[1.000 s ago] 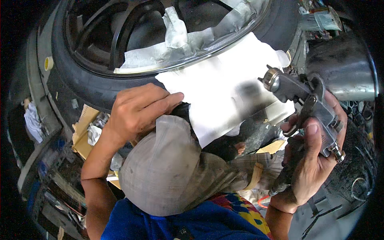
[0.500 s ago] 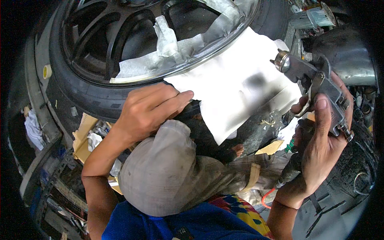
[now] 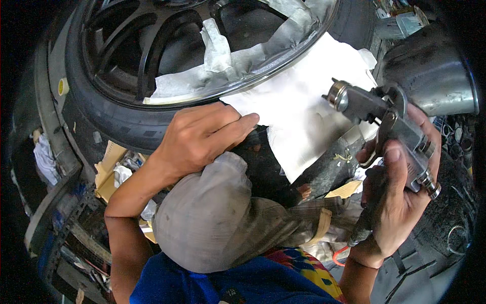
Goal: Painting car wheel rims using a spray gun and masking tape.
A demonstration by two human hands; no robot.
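A dark multi-spoke wheel rim [image 3: 147, 61] sits in a black tyre [image 3: 109, 119], and grey-white masking paper [image 3: 182, 86] is stuck along the inside of its bright lip. Against the tyre, my left hand [image 3: 200, 134] is closed on the left edge of a white paper sheet [image 3: 309, 106]; the pinched part is hidden by its fingers. The sheet lies along the outside of the lip and bears a grey smudge. My right hand [image 3: 400, 187] grips a metal spray gun [image 3: 390, 124] over the sheet's right side, its nozzle facing the rim. A red hose runs from the handle.
A shiny dark metal drum [image 3: 433, 71] stands at the right, behind the spray gun. Torn cardboard [image 3: 109, 164] lies left of my knee. A yellow tape roll [image 3: 63, 86] rests beside the tyre. Dark hoses [image 3: 463, 202] are on the floor at right.
My left hand and the paper sheet have shifted right along the lip together. The spray gun has come left and nearer to me. The view has shifted slightly.
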